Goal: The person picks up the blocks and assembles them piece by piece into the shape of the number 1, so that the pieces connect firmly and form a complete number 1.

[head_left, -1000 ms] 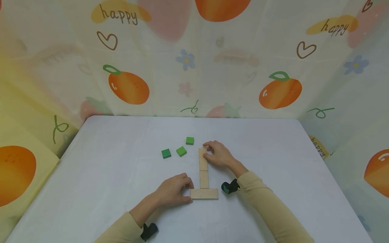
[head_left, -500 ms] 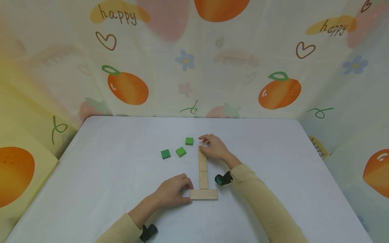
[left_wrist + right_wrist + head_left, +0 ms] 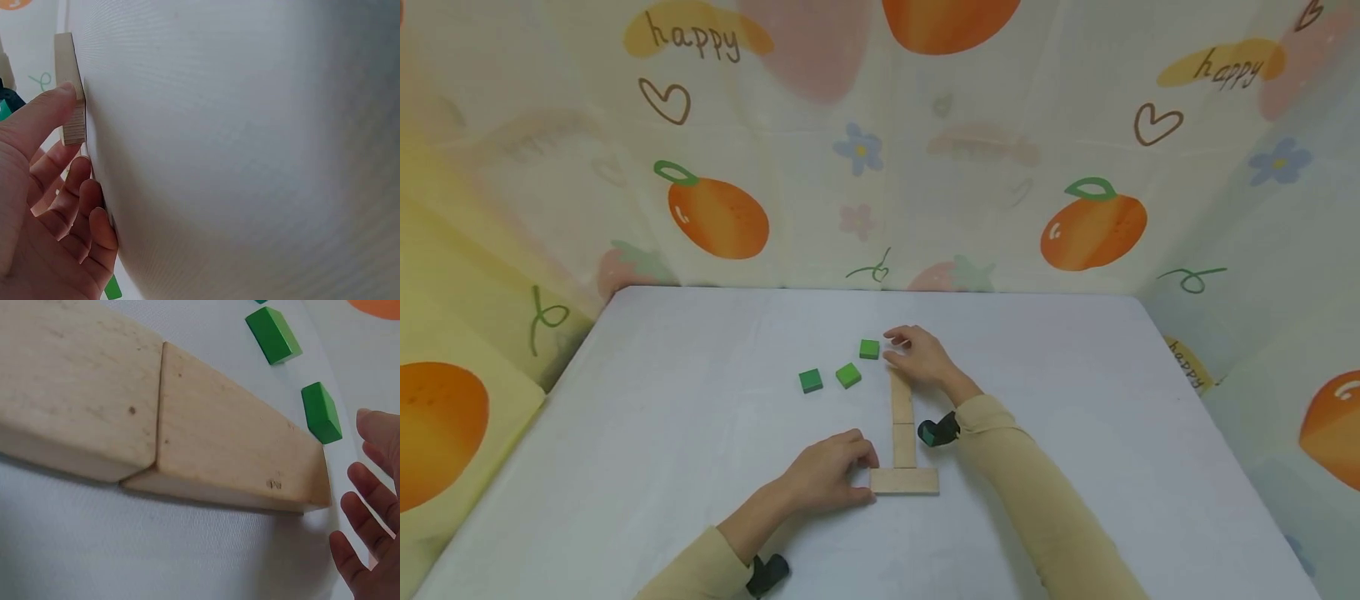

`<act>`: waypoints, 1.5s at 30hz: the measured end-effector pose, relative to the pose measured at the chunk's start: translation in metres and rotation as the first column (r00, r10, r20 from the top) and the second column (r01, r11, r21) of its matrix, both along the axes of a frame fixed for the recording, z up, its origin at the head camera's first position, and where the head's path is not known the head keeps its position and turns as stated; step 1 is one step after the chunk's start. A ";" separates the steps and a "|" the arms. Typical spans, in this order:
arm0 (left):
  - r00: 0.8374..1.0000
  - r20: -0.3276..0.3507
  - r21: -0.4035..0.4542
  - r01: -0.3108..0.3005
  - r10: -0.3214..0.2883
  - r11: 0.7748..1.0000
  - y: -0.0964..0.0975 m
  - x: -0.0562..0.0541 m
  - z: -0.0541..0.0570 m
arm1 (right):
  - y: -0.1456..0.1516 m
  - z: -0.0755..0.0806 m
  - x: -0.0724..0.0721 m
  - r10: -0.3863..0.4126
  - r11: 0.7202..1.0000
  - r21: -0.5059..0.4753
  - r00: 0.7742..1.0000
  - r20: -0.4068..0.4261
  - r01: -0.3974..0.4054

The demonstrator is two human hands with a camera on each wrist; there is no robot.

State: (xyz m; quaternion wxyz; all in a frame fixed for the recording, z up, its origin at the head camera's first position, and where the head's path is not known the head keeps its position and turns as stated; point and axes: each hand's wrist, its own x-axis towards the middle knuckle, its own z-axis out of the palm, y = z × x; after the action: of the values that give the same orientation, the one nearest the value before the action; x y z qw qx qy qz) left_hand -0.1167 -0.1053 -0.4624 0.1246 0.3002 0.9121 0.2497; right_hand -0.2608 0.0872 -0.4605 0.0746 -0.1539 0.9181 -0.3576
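"What's the L hand up to?"

"Pinching the L end of the cross plank, thumb on the nr side, fingertip(s) at the far side. Can't tell how many. Its other fingers are bent, per the L wrist view."

"And the R hand?"

"Holding nothing. Thumb's apart from the fingers, which are slightly bent w/ gaps btwn them. It's at the far end of the far plank, thumb & fingertips just beside the R green, not touching it."

"Planks' layout?"

"All flat on the white table. Cross plank's nearest, lying sideways. Mid plank runs away from abt its middle, then far plank, end to end w/ it, seam showing. Upside-down T, approx."

"Other greens?"

"Mid green, nr the R one, a bit closer to the person, turned at an angle. L green is darker, further L. All 3 apart, L of the far plank."

"Backdrop?"

"Cloth w/ oranges, hearts & 'happy' on it."
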 end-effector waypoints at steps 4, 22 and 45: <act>1.000 -0.005 0.000 0.006 -0.006 1.000 0.000 0.000 0.000 | -0.005 -0.001 -0.003 0.008 1.000 -0.008 1.000 -0.008 -0.008; 1.000 0.005 0.003 0.008 -0.008 1.000 0.001 -0.001 -0.001 | -0.019 -0.004 -0.006 -0.015 0.997 0.075 0.999 -0.042 0.018; 1.000 -0.002 -0.009 -0.006 0.006 1.000 0.000 0.000 0.000 | -0.026 -0.009 -0.003 -0.111 0.979 0.168 0.992 -0.055 0.119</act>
State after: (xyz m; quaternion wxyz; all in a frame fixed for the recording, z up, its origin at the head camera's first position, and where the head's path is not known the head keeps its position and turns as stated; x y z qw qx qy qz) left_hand -0.1165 -0.1049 -0.4628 0.1243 0.2971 0.9142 0.2459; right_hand -0.2640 0.0612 -0.4690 0.0458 -0.1016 0.9542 -0.2777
